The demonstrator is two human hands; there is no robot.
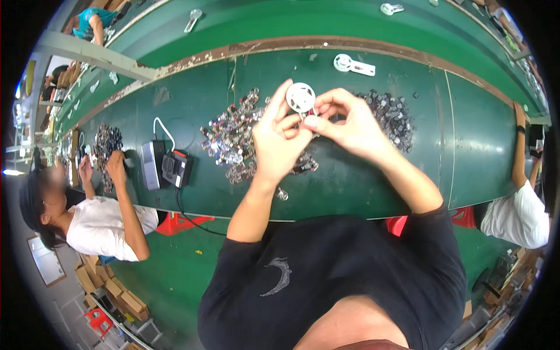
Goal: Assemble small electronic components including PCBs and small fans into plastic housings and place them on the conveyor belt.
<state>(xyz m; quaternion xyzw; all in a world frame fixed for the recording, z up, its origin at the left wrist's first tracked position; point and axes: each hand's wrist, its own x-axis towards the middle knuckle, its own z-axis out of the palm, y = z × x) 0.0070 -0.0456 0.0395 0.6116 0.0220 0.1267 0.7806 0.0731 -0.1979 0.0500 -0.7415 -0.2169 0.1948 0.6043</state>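
Note:
Between my hands is a white plastic housing [301, 97] with a round, spoked head and a narrower lower end. My left hand [276, 137] is closed around it from the left, fingers behind the round head. At its lower end, my right hand [348, 121] pinches with thumb and forefinger; any small part there is hidden by the fingertips. Under and left of my left hand spreads a pile of small metallic parts [230, 137] with coloured bits. A heap of small black parts [392, 119] lies right of my right hand.
Another white housing [354, 65] lies at the green table's far edge. Beyond is a green belt [262, 26] carrying similar pieces. Left stand a grey box-shaped device [153, 165] and a black battery-like block [177, 168] with cables. Co-workers sit left [111, 227] and right [516, 216].

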